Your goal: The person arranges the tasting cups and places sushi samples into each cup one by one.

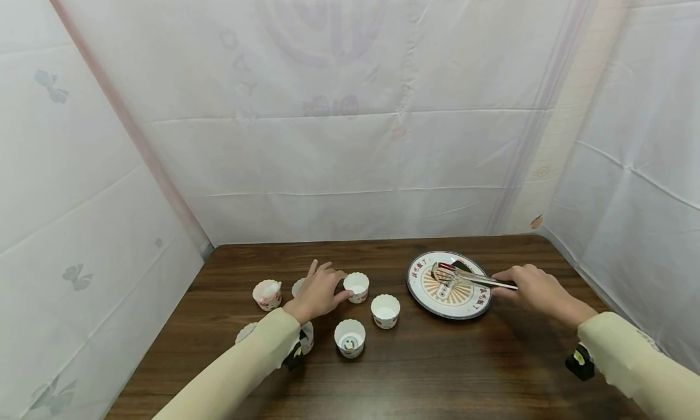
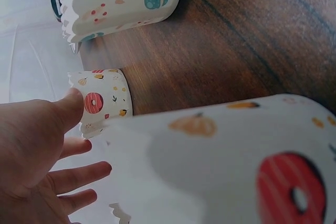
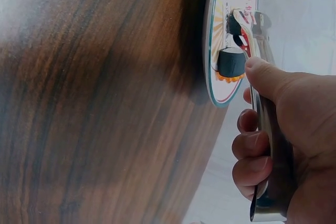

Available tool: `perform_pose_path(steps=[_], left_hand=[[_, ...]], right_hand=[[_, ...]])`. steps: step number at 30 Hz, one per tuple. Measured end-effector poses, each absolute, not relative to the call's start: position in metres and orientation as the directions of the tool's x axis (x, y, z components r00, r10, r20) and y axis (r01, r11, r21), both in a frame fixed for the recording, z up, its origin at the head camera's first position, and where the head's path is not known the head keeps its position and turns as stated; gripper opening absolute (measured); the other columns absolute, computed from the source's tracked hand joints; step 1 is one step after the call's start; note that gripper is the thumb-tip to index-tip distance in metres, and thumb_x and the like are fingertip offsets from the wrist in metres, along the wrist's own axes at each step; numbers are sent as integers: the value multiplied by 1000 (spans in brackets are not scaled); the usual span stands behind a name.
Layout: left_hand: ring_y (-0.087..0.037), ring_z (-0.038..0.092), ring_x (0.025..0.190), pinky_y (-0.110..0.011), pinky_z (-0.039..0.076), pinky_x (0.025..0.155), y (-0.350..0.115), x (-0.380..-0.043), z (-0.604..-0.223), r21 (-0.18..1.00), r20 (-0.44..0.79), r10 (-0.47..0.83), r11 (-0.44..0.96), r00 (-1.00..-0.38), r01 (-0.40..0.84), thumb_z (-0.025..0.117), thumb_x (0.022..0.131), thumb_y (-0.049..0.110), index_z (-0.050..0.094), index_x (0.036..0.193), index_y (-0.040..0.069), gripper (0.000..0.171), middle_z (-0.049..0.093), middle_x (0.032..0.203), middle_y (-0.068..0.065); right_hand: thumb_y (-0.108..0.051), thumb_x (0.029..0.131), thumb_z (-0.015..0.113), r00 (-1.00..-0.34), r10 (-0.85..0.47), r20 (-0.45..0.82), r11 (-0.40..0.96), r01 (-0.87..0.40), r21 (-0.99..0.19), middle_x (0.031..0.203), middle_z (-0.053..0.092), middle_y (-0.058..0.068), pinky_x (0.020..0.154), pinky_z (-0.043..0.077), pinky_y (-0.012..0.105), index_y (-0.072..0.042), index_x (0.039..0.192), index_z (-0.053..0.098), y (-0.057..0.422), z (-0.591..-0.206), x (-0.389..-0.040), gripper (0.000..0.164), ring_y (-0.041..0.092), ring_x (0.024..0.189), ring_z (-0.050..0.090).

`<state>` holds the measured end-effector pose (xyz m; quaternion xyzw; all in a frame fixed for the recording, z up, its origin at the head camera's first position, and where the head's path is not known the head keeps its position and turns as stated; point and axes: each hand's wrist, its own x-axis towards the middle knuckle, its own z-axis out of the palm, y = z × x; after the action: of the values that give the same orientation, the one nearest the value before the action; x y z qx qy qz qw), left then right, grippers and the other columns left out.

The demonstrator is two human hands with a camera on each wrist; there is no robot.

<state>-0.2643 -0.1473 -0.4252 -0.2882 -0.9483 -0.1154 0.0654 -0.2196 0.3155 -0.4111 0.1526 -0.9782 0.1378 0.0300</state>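
My right hand [image 1: 533, 289] grips metal serving tongs [image 1: 481, 279], fingers curled round the arms. Their tips reach over a round patterned plate [image 1: 426, 298], at a dark sushi roll [image 3: 234, 23]. Closer in the right wrist view, another sushi roll [image 3: 231, 62] with white top and orange base sits on that plate. My left hand [image 1: 319, 291] is among paper baking cups, fingers spread, thumb and forefinger right at the left side of a scalloped white cup [image 1: 358, 288]. Its thumb overlaps a donut-print cup [image 2: 102, 98] in the left wrist view.
Other paper cups stand about: one near the middle [image 1: 385, 312], one in front [image 1: 350, 340] with something small inside, one at left [image 1: 267, 295]. Several more are partly hidden by my left arm. White cloth [image 1: 350, 165] hangs behind the dark wooden table [image 1: 437, 371].
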Motion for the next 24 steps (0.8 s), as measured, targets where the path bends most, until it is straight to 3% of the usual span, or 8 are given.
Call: perform_pose_path(steps=[6,13,24], left_hand=[[-48,47,136,-69,20,116,-148,-265,-425,183,193,539,801,-820,570,74,97,31,70,126,3,41,70,123,-18],[-48,46,137,-69,18,117,-147,-267,-426,201,205,539,794,-817,574,74,97,30,70,126,4,40,71,120,-18],[-47,45,138,-68,19,117,-145,-267,-427,197,200,539,796,-818,573,74,96,30,71,125,5,39,71,120,-17]], right_hand=[[-36,95,75,-951,-292,101,921,-309,-239,114,72,25,59,54,53,-5,121,76,315,-404,-222,41,44,99,69],[-35,95,75,-932,-341,120,899,-361,-249,112,74,21,55,51,40,-3,121,75,310,-395,-226,41,35,91,72],[-44,94,74,-924,-372,92,895,-384,-228,115,73,20,61,55,46,-7,123,75,293,-376,-232,47,41,102,70]])
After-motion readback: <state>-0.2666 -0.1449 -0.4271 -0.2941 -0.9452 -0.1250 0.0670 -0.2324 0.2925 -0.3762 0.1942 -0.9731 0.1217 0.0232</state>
